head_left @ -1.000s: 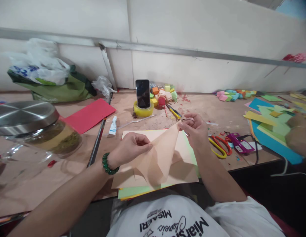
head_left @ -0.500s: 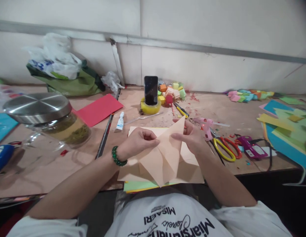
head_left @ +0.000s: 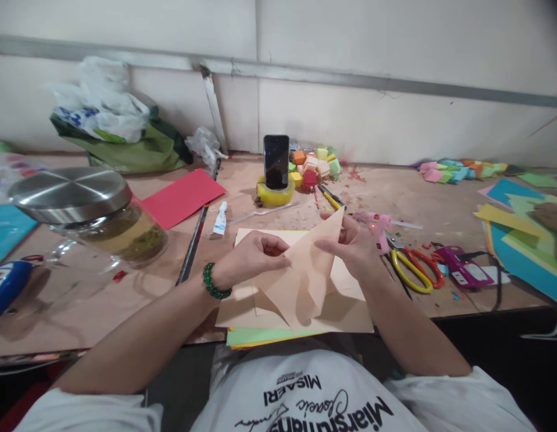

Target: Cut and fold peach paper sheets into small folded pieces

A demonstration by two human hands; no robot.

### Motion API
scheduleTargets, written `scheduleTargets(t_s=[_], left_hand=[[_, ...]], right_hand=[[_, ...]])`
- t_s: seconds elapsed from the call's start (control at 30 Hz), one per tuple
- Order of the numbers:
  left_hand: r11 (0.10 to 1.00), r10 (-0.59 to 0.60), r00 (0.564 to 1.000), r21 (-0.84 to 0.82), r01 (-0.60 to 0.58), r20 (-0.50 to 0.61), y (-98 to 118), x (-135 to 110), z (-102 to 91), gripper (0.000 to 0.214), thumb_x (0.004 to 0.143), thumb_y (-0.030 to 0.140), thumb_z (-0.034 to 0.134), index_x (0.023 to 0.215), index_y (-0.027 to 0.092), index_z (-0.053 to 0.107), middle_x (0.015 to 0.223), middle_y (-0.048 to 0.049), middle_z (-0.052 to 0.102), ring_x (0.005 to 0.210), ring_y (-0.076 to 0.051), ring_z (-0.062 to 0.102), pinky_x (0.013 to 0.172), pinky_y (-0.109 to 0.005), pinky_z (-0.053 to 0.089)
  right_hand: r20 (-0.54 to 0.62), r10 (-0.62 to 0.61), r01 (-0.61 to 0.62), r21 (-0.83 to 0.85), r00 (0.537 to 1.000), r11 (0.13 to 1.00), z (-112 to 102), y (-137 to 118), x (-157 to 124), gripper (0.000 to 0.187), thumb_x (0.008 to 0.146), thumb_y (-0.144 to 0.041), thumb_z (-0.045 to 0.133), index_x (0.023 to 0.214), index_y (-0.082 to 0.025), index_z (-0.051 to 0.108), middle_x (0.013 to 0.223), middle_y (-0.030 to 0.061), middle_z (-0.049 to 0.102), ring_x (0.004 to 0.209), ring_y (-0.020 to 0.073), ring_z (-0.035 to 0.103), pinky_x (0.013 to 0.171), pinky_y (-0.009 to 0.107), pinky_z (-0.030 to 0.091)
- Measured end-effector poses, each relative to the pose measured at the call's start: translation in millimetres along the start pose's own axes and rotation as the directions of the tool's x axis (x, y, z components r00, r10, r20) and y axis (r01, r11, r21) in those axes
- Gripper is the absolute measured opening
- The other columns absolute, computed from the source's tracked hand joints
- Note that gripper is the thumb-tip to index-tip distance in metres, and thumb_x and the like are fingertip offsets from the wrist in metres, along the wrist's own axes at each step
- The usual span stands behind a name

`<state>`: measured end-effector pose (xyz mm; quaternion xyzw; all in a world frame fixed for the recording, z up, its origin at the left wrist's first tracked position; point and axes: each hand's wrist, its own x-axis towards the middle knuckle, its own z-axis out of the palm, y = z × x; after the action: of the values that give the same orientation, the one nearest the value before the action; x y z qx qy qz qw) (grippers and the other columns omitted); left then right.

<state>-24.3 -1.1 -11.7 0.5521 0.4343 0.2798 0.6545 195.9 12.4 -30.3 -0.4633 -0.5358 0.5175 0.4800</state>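
Note:
Both my hands hold a peach sheet of paper [head_left: 305, 282] folded into a pointed shape above the table. My left hand [head_left: 251, 258], with a green bead bracelet at the wrist, pinches its left side. My right hand [head_left: 352, 246] grips the upper right corner, fingers closed on it. Under it lies a stack of paper sheets [head_left: 345, 312], peach on top, green and yellow below, at the table's near edge.
A glass jar with a steel lid [head_left: 93, 219] stands left. A red sheet [head_left: 181, 198], a glue tube [head_left: 220, 218], a phone [head_left: 276, 161] in a tape roll, coloured cubes [head_left: 314, 165], scissors [head_left: 413, 270], a pink glue gun [head_left: 377, 225] and coloured papers [head_left: 521, 222] surround. Another person's hand [head_left: 554, 219] is far right.
The folded paper has been turned and brought closer together between my hands, its tip now pointing up right. The view shifted slightly left since a second ago.

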Motion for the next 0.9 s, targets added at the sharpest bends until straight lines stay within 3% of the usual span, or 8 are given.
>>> scheduleTargets(t_s=[0.1,0.27,0.43,0.63,0.77,0.9], left_hand=[[0.996,0.036,0.999,0.076,-0.036,0.001,1,-1,0.6,0.019,0.069,0.031,0.073,0.075,0.013,0.07,0.075,-0.0031,0.07,0.067,-0.011,0.06,0.061,-0.02,0.045],[0.978,0.102,0.994,0.187,-0.093,-0.043,-6,3,-0.2,0.029,0.075,0.041,0.066,0.066,0.014,0.063,0.062,-0.0011,0.06,0.055,-0.01,0.051,0.048,-0.02,0.037],[0.934,0.17,0.984,0.328,-0.144,-0.052,-4,8,-8.5,0.031,0.074,0.041,0.066,0.061,0.014,0.061,0.053,0.003,0.048,0.051,-0.007,0.039,0.045,-0.019,0.029],[0.876,0.093,0.996,0.476,-0.074,-0.017,7,20,-23.0,0.027,0.072,0.039,0.066,0.067,0.013,0.067,0.056,0.0015,0.054,0.054,-0.009,0.042,0.049,-0.02,0.03],[0.806,0.037,0.997,0.592,0.007,-0.062,3,36,-29.6,0.026,0.072,0.039,0.064,0.064,0.014,0.067,0.054,0.0022,0.054,0.052,-0.01,0.045,0.048,-0.021,0.029],[0.67,0.019,0.996,0.74,0.05,-0.084,-5,52,-30.1,0.023,0.072,0.036,0.063,0.062,0.016,0.069,0.053,0.002,0.056,0.051,-0.011,0.047,0.049,-0.023,0.03]], right_hand=[[0.008,-0.008,0.008,-0.009,1.0,1.0,1,1,-1,0.065,0.057,-0.037,0.088,0.113,-0.021,0.059,0.073,-0.0021,0.07,0.069,0.0195,0.07,0.063,0.032,0.058],[0.031,0.003,-0.003,-0.01,1.0,1.0,5,2,-2,0.064,0.055,-0.037,0.089,0.11,-0.021,0.059,0.074,-0.0014,0.071,0.067,0.0202,0.07,0.06,0.032,0.058],[0.057,0.058,-0.064,0.104,0.997,0.993,5,4,7,0.067,0.051,-0.036,0.09,0.107,-0.021,0.058,0.069,-0.0046,0.069,0.063,0.0174,0.068,0.059,0.03,0.055],[-0.066,0.084,-0.074,0.146,0.994,0.987,-8,11,26,0.065,0.048,-0.035,0.087,0.102,-0.018,0.056,0.053,-0.0116,0.057,0.051,0.0086,0.055,0.055,0.023,0.046],[-0.064,0.044,-0.045,-0.026,0.997,0.999,-14,21,32,0.066,0.053,-0.036,0.084,0.108,-0.017,0.054,0.054,-0.0098,0.059,0.053,0.0115,0.056,0.058,0.027,0.047],[-0.068,0.026,-0.05,-0.378,0.997,0.925,-13,34,36,0.068,0.064,-0.03,0.076,0.125,-0.014,0.051,0.062,-0.0064,0.062,0.061,0.0151,0.059,0.062,0.03,0.046]])
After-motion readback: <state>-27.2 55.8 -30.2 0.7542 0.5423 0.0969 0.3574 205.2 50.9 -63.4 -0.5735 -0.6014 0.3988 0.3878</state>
